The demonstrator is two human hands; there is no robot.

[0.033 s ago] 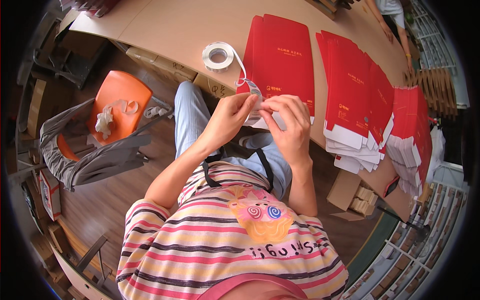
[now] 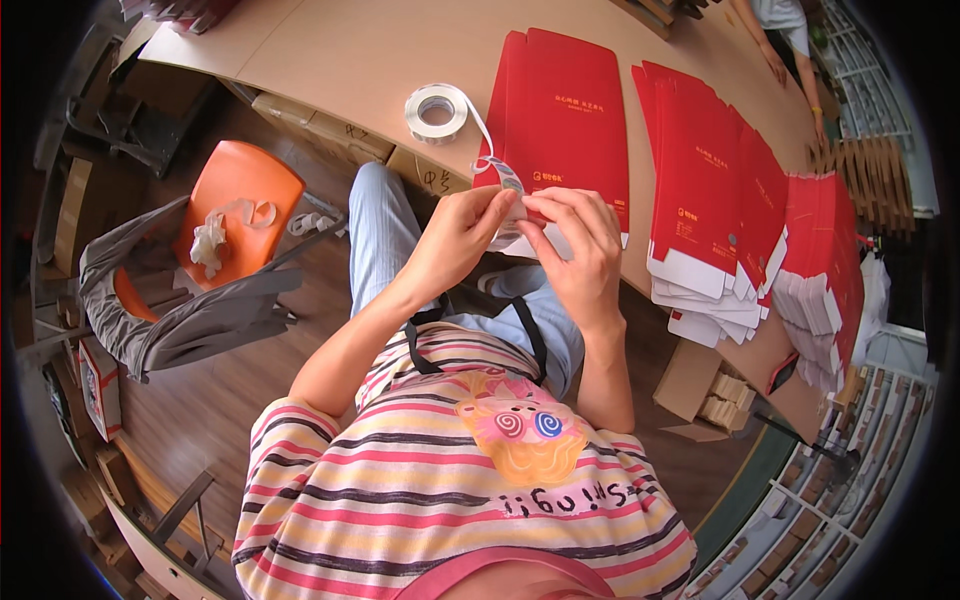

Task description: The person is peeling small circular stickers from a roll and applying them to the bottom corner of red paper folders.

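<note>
A roll of round stickers point(image 2: 436, 131) lies flat on the table, and its strip point(image 2: 510, 178) runs from it to my hands. My left hand point(image 2: 458, 232) pinches the strip between thumb and fingers, in front of the near edge of a flat red carton stack point(image 2: 565, 110). My right hand point(image 2: 582, 238) is closed at the strip's right side, thumb and fingertips together; whether a loose sticker is between them is hidden. Below the hands, the strip curls down.
More red cartons with white flaps point(image 2: 700, 170) lie fanned on the table point(image 2: 340, 60) to the right, with another stack point(image 2: 820, 250) beyond. An orange chair point(image 2: 240, 190) holding crumpled backing strip stands left. An open cardboard box point(image 2: 690, 385) sits lower right. Another person's arm point(image 2: 808, 85) reaches in at the far right.
</note>
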